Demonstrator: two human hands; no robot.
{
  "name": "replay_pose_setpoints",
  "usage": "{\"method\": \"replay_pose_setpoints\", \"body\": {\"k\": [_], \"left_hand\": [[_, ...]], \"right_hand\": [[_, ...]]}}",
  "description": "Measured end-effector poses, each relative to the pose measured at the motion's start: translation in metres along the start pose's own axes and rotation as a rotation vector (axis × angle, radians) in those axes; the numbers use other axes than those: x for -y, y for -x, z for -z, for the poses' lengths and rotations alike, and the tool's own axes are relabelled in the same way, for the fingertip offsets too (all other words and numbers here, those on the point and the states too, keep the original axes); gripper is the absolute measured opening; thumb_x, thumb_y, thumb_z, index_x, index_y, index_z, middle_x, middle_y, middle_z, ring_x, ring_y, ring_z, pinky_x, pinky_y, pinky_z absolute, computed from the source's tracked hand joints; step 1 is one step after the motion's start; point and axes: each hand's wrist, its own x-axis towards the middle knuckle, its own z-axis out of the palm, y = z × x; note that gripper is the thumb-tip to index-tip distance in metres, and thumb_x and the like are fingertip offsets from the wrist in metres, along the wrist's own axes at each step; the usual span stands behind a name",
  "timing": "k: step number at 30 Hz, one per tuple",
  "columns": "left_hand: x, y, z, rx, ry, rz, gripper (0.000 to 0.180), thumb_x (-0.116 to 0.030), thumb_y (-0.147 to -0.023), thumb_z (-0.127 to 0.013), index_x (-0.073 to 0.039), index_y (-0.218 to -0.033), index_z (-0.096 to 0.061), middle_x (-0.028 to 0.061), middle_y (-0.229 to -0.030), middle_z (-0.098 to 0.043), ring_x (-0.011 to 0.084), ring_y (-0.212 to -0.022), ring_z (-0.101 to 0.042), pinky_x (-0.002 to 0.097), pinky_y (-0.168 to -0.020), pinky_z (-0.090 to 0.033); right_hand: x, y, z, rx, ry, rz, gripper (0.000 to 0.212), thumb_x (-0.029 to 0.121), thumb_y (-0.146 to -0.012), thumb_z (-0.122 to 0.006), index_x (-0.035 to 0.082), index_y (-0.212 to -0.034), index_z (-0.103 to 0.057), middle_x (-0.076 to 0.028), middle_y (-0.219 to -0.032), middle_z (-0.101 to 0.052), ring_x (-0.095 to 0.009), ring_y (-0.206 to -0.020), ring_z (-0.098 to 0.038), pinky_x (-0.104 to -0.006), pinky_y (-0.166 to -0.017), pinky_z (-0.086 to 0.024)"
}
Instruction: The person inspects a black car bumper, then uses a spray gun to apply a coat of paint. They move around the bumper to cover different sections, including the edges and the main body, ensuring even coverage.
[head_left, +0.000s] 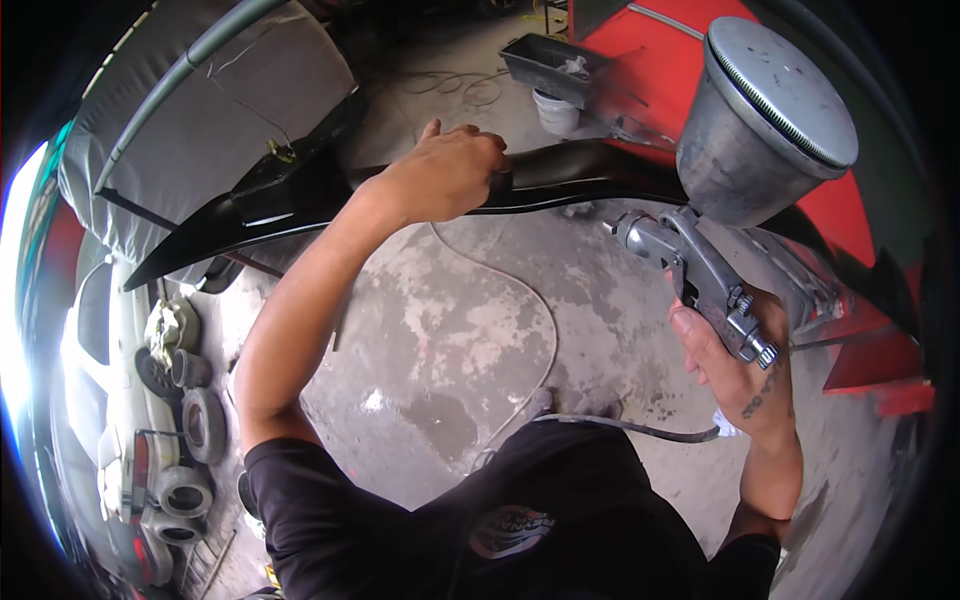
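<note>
A metal spray gun (700, 265) is gripped in my right hand (735, 355), its nozzle toward the left. A large round metal paint cup (750, 130) with a lid sits on top of the gun. A long, glossy black car body panel (590, 172), like a bumper, stretches across in front of me. Over its middle is my left hand (440, 170), with curled fingers. The fingertips are hidden, and a dark patch beside them blends into the panel, so what they hold I cannot make out.
A hose (640, 428) runs past my waist near my right wrist; another thin line crosses the stained concrete floor (430, 330). Old tires (203, 425) and a light-coloured car (95, 350) stand at left. Beyond the panel are a black tub (550, 65), a white bucket (555, 112) and red panels (640, 60).
</note>
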Motion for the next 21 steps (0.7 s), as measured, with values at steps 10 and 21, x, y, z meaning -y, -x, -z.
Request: {"method": "replay_pose_setpoints", "body": {"k": [10, 21], "left_hand": [[-0.122, 0.035, 0.028, -0.22, 0.77, -0.146, 0.022, -0.011, -0.099, -0.059, 0.005, -0.104, -0.072, 0.0166, -0.109, -0.076, 0.0241, -0.101, -0.073, 0.0362, -0.092, -0.055], [-0.373, -0.054, -0.153, 0.186, 0.867, -0.173, 0.021, 0.003, -0.099, -0.065, 0.0, -0.118, -0.074, 0.0145, -0.09, -0.077, 0.026, -0.088, -0.077, 0.0352, -0.081, -0.058]], "right_hand": [[-0.051, 0.096, 0.076, -0.194, -0.003, -0.033, 0.033, 0.024, -0.1, -0.07, -0.004, -0.118, -0.07, -0.021, -0.088, -0.07, -0.03, -0.077, -0.068, -0.0422, -0.071, -0.053], [-0.2, 0.226, 0.171, -1.004, -0.168, -0.231, 0.036, 0.022, -0.099, -0.073, -0.005, -0.123, -0.07, -0.011, -0.081, -0.069, -0.014, -0.075, -0.064, -0.0323, -0.068, -0.052]]}}
